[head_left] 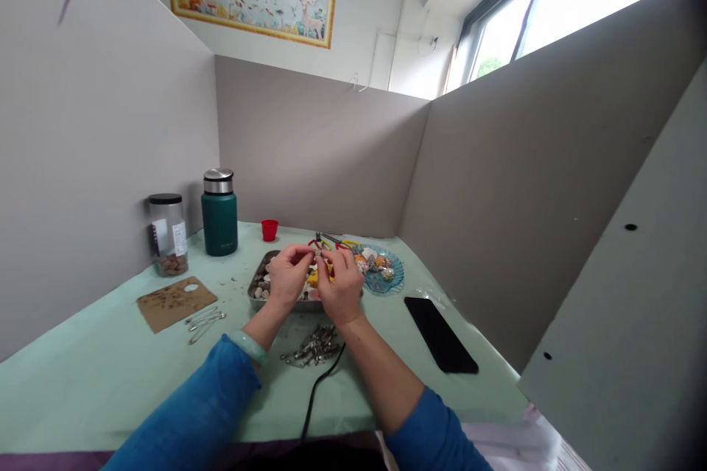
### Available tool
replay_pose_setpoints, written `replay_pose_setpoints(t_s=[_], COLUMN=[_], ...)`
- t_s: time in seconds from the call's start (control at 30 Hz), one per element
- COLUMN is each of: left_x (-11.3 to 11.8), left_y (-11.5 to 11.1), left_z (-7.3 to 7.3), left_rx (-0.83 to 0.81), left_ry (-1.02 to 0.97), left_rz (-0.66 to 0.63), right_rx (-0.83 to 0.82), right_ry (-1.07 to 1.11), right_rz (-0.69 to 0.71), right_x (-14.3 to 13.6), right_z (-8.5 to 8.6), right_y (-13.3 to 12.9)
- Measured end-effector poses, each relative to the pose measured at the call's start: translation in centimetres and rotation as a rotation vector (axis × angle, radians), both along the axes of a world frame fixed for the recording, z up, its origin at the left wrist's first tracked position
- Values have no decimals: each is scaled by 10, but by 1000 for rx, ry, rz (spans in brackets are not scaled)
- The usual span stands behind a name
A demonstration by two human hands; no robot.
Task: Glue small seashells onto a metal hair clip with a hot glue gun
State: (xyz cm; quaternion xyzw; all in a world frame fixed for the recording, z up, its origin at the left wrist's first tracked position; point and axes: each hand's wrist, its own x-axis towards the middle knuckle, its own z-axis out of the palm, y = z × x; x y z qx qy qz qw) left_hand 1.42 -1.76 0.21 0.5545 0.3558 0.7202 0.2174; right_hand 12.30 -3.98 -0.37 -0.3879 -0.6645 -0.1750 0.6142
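My left hand (288,274) and my right hand (341,283) meet above a metal tray (262,303). Both are closed, fingertips pinched together around something small between them, too small to name. In the tray lie shells or pebbles and some yellow pieces (314,278), partly hidden by my hands. Just nearer to me than the tray is a pile of metal safety pins (314,346). A blue plate (393,283) with shells and wrapped-looking pieces stands right of my right hand. Pliers with red and yellow handles (331,241) lie behind the tray.
On the left stand a green thermos (219,224) and a clear jar (173,235). Near them lie a brown card (177,303) and large pins (204,322). A red cup (269,230) stands behind. A black phone (440,335) lies right; a black cable (314,394) runs towards me.
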Motion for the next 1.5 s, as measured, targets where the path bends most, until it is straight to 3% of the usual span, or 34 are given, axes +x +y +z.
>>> replay_pose_setpoints(t_s=[1.5], left_x=[1], left_y=[-3], left_z=[2], left_rx=[-75], left_ry=[-58], left_rz=[-52], right_rx=[-4], right_ry=[-15], right_rz=[-12], right_x=[1], right_z=[0], right_y=[2])
